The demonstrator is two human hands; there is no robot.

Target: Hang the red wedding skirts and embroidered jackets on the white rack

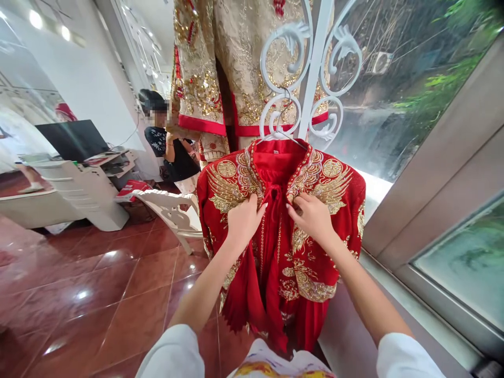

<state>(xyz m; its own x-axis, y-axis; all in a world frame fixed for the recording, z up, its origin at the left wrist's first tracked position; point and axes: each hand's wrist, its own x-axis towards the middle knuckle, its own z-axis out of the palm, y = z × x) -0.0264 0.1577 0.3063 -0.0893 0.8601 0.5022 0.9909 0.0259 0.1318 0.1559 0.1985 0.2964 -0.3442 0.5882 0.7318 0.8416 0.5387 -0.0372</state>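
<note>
A red jacket [346, 231] with gold embroidery hangs in front of me on a hanger [284, 135] hooked to white scrolled ironwork. Its front stands apart, and a red tie [274, 202] is knotted below the collar, over red cloth inside. My left hand [244, 220] pinches the front edge on the left, just under the collar. Opposite it, my right hand [313, 215] grips the other front edge, fingers curled over the fabric. Pleated red cloth [252, 294] hangs below the jacket.
A cream and gold garment [252, 68] with red trim hangs behind the ironwork [323, 58]. A white chair [173, 210] stands at left, near a person [171, 147] in dark clothes. Farther left is a desk with a monitor [73, 140]. A window frame [441, 157] borders the right.
</note>
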